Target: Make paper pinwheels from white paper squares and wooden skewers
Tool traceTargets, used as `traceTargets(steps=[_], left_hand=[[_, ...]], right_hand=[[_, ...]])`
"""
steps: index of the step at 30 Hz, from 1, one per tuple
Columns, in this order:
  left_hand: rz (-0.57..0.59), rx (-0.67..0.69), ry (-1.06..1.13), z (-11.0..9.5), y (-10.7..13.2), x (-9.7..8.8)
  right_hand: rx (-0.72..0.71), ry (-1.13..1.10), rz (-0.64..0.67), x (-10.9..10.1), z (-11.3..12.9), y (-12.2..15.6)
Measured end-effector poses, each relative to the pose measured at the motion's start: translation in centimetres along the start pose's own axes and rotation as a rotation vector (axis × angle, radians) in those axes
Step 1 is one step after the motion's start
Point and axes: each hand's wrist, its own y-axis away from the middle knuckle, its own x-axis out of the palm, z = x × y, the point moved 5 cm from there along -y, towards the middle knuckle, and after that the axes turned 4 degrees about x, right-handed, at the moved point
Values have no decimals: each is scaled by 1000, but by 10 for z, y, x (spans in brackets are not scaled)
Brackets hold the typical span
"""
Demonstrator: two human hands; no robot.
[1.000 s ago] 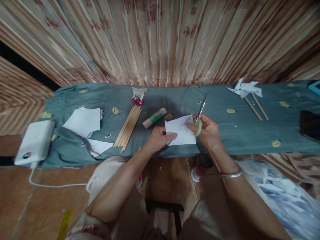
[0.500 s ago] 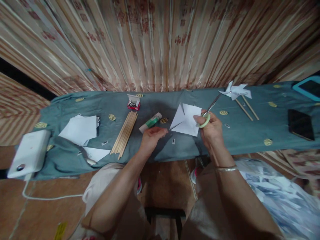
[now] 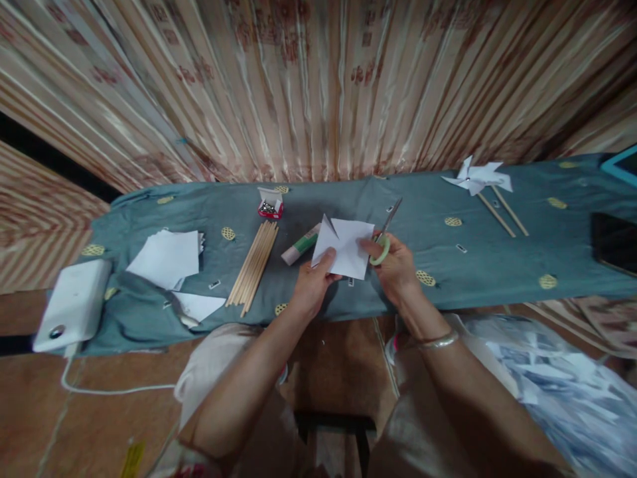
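A white square of paper (image 3: 351, 249), slit inward from its corners, is held up over the cloth between both hands. My left hand (image 3: 312, 287) is closed on its lower left edge, thumb on top. Closed around the light green handles of the scissors (image 3: 381, 249), my right hand (image 3: 398, 269) also has its thumb on the paper's right edge. The scissor blades point up and away, beside the paper. Behind the paper's left edge lies a green and white glue stick (image 3: 298, 247), partly covered.
Left of my hands are wooden sticks (image 3: 253, 269), a small open red box of metal pieces (image 3: 270, 206), stacked paper (image 3: 166, 259) and a white device with a cable (image 3: 74, 302). To the right lie paper pinwheels (image 3: 480, 178) on sticks and a dark phone (image 3: 614, 242).
My left hand has come up and taken hold of the paper's left side. The right hand has moved left with paper and scissors, and the paper has turned.
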Motion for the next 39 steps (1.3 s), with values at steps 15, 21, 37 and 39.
traceTargets(steps=[15, 21, 37, 39], left_hand=[[-31, 107, 30, -37, -16, -23], [-35, 76, 23, -32, -15, -20], [-47, 55, 46, -30, -11, -15], [-46, 54, 54, -29, -11, -15]], right_hand=[[281, 520, 684, -5, -4, 57], [330, 488, 684, -9, -11, 59], [310, 520, 701, -6, -11, 59], [311, 518, 698, -6, -10, 59]])
